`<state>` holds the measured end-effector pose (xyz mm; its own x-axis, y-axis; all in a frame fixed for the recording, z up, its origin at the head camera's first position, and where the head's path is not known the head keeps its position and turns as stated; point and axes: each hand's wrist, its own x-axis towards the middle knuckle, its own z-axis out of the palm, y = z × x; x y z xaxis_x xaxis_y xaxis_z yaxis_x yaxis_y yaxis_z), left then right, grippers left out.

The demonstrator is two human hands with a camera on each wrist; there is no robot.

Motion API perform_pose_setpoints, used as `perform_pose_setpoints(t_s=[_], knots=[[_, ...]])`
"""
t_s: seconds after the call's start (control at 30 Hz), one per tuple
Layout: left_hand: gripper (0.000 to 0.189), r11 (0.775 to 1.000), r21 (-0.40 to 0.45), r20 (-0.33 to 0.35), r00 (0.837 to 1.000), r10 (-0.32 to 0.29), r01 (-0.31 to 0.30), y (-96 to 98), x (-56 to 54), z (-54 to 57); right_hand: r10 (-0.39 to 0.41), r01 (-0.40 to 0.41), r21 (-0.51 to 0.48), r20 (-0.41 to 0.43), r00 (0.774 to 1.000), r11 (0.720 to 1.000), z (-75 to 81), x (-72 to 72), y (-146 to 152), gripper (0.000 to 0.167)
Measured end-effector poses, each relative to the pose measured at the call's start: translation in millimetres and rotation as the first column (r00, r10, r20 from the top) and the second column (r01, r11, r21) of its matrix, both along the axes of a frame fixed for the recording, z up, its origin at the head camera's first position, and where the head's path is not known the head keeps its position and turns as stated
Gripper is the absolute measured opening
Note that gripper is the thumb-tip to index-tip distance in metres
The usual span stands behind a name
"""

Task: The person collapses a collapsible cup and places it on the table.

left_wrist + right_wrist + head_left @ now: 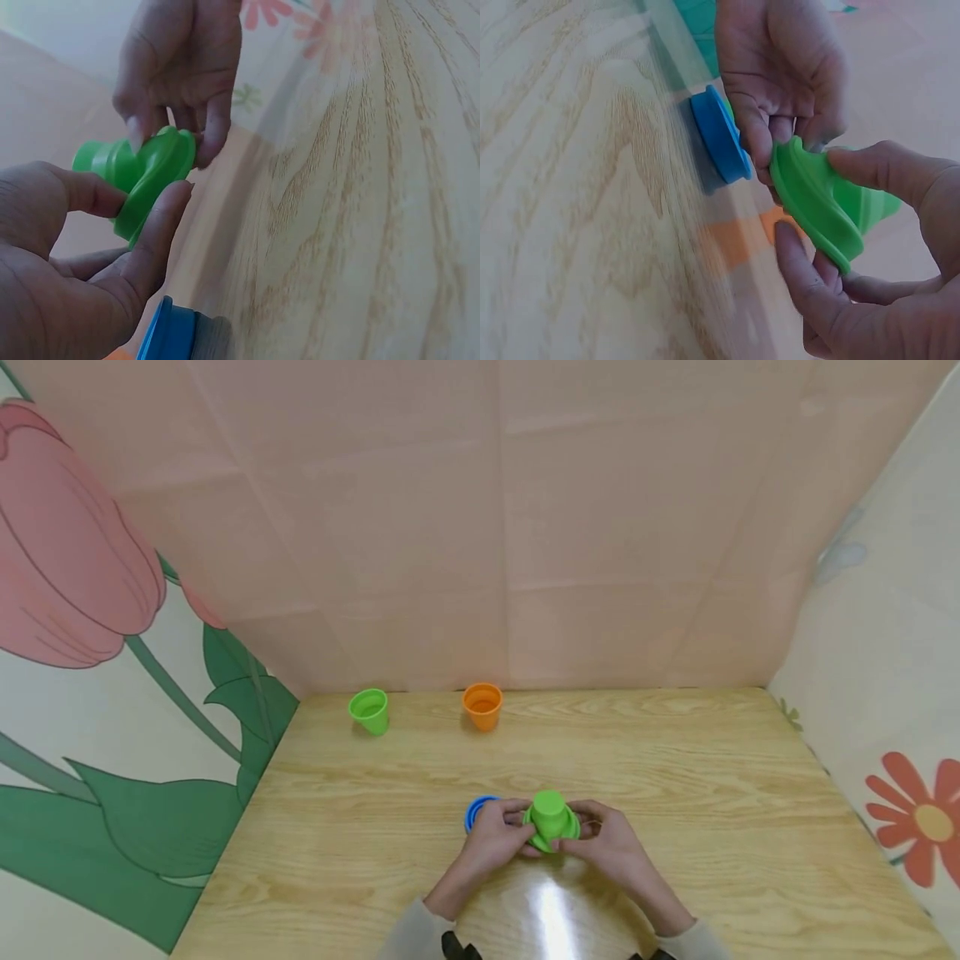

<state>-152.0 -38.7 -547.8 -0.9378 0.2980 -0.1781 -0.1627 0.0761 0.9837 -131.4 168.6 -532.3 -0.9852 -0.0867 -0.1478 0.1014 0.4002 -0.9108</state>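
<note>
Both hands hold a green collapsible silicone cup (pixel 550 817) over the near middle of the table. Its narrow base points up, and its wide rim is bent out of round. My left hand (pixel 497 837) pinches the rim from the left, thumb on the outer wall and fingers beneath. From the other side my right hand (pixel 609 842) grips the same rim between thumb and fingers. In the right wrist view the cup's wall (pixel 810 195) is folded and warped. A flattened blue collapsible cup (pixel 477 811) lies on the table just behind my left hand, which partly covers it.
At the back left of the wooden table (pixel 675 768) stands an expanded green cup (pixel 369 711). An expanded orange cup (pixel 483 706) is to its right, near the back edge. A pink cloth wall (pixel 495 527) rises behind, with printed panels on both sides.
</note>
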Motion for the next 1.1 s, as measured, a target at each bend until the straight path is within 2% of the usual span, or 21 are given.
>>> perform_pose_setpoints(t_s=[0.1, 0.33, 0.5, 0.6, 0.77, 0.97, 1.1], knots=[[0.044, 1.0, -0.008, -0.009, 1.0, 0.009, -0.01, 1.0, 1.2, -0.1, -0.004, 0.004, 0.004, -0.009, 1.0, 1.0, -0.9, 0.3, -1.4, 0.067], [0.046, 0.999, 0.053, 0.033, 0.999, -0.011, 0.009, 4.3, 3.3, 5.0, -0.031, 0.033, -0.054, 0.031, 0.999, 0.998, -5.9, 0.0, 0.0, 0.06], [0.047, 0.99, 0.14, 0.103, 0.994, -0.044, 0.029, 1.4, 1.5, 12.2, 0.045, -0.034, -0.155, 0.068, 0.997, 0.987, -7.7, -2.7, 8.8, 0.058], [0.046, 0.975, 0.213, 0.136, 0.987, -0.088, 0.057, -1.8, 0.1, 12.6, 0.104, -0.085, -0.218, 0.079, 0.991, 0.972, -10.7, -4.4, 14.5, 0.058], [0.042, 0.944, 0.309, 0.146, 0.974, -0.172, 0.12, -6.7, -1.6, 10.2, 0.196, -0.17, -0.284, 0.066, 0.978, 0.944, -14.9, -5.9, 22.3, 0.06], [0.041, 0.927, 0.342, 0.177, 0.958, -0.227, 0.157, -12.4, -2.6, 9.9, 0.274, -0.201, -0.426, 0.117, 0.955, 0.882, -14.4, -5.0, 27.7, 0.067], [0.04, 0.925, 0.344, 0.178, 0.956, -0.233, 0.162, -13.8, -2.6, 9.1, 0.303, -0.213, -0.465, 0.127, 0.944, 0.859, -13.1, -5.5, 29.3, 0.069]])
